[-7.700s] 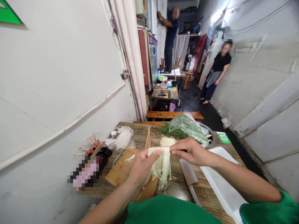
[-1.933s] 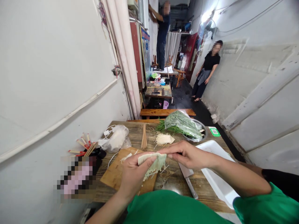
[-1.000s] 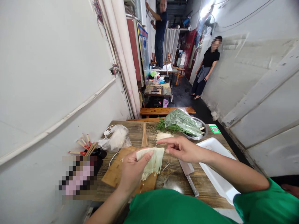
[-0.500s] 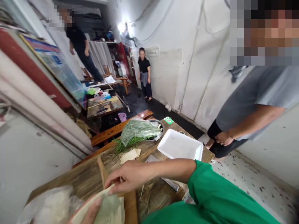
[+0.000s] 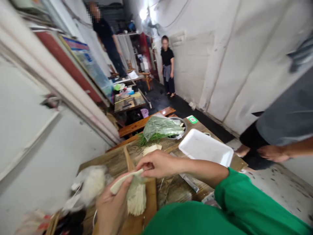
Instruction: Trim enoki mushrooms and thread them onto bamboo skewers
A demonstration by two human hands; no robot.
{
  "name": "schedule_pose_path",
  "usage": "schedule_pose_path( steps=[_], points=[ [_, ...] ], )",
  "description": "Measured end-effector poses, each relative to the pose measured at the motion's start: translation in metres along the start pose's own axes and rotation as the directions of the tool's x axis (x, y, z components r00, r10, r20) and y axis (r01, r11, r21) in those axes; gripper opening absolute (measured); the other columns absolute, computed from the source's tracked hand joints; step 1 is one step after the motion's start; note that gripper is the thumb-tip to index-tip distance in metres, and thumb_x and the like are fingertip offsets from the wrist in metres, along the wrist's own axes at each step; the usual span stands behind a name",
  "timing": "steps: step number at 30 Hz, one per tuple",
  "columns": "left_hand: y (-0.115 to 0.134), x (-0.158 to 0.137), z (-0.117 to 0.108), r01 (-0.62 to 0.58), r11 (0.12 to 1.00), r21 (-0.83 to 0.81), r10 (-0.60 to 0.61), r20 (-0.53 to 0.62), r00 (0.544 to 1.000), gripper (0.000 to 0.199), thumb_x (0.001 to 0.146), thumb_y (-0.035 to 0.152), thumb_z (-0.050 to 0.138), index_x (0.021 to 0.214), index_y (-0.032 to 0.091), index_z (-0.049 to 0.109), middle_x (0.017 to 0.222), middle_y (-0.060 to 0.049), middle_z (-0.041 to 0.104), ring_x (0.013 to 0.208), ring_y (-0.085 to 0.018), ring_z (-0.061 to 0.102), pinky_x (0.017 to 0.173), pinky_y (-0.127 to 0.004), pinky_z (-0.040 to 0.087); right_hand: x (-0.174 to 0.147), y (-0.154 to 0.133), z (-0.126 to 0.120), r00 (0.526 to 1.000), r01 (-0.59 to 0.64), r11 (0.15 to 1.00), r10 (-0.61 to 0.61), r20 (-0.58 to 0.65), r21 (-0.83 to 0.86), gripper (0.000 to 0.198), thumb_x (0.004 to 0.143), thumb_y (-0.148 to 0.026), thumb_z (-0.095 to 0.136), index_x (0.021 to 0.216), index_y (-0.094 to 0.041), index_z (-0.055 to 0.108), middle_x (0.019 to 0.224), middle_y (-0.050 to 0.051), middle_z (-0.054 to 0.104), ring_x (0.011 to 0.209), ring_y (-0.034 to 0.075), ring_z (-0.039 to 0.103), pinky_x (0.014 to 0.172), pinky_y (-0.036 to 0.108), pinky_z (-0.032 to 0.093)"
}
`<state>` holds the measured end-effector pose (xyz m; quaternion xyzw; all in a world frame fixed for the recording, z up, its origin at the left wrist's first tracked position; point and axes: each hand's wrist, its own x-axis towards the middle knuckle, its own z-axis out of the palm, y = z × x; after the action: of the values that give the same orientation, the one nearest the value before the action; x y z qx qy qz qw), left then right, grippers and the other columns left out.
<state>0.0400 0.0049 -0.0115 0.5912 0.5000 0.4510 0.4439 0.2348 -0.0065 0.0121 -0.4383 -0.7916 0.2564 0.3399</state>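
Over a flat tan wooden cutting board point(image 5: 152, 195), on the brown wooden table point(image 5: 168, 195), a white fan-shaped bundle of enoki mushrooms point(image 5: 137, 199) sits between the left hand point(image 5: 113, 204) and the right hand point(image 5: 158, 163). Left of the board lies a clear plastic bag point(image 5: 94, 182); behind the board, thin tan wooden skewers point(image 5: 128, 158), with a white enoki piece point(image 5: 152, 149) to their right. A silvery metal knife point(image 5: 189, 183) lies right of the board, a white rectangular plastic tray point(image 5: 199, 147) farther right. Behind the tray is a green-and-white square card point(image 5: 192, 119); left of that, long green stalks point(image 5: 160, 129) in clear plastic lie partly over a round metal bowl point(image 5: 185, 125). Beyond the table stands a brown wooden bench point(image 5: 133, 128)
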Motion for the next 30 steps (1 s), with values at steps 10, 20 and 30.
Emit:
schedule_pose_path(
  steps=[10,20,30],
  points=[
    [-0.011,-0.013,-0.001,-0.142,0.987,0.075,0.139,0.042,0.989,0.023,0.069,0.026,0.068,0.091,0.019,0.069,0.087,-0.005,0.073,0.081,-0.02,0.066,0.075,-0.03,0.053,-0.016,-0.007,-0.001,0.973,0.214,0.977,-0.215,-0.088,-0.025,0.016,0.083,-0.018,0.054,0.093,-0.013,0.066,0.075,0.004,0.061,0.066,0.011,0.055,0.059,0.02,0.041],
    [-0.009,-0.02,-0.011,-0.687,0.712,-0.145,0.701,0.193,0.686,0.029,0.074,0.008,0.062,0.097,0.025,0.067,0.099,-0.003,0.07,0.091,-0.022,0.065,0.086,-0.041,0.052,-0.03,-0.008,0.01,0.808,0.47,0.79,-0.564,-0.168,-0.394,0.018,0.086,-0.022,0.05,0.094,-0.01,0.06,0.079,0.007,0.061,0.068,0.012,0.056,0.06,0.023,0.045],
    [0.006,-0.027,-0.029,-0.851,0.516,-0.099,0.817,0.355,0.454,0.033,0.081,0.01,0.054,0.113,0.019,0.059,0.103,-0.009,0.069,0.096,-0.022,0.064,0.092,-0.045,0.049,-0.035,-0.023,0.008,0.761,0.583,0.699,-0.648,-0.022,-0.414,0.022,0.086,-0.019,0.05,0.105,-0.014,0.06,0.069,0.0,0.057,0.055,0.009,0.047,0.047,0.023,0.031]
  ],
)
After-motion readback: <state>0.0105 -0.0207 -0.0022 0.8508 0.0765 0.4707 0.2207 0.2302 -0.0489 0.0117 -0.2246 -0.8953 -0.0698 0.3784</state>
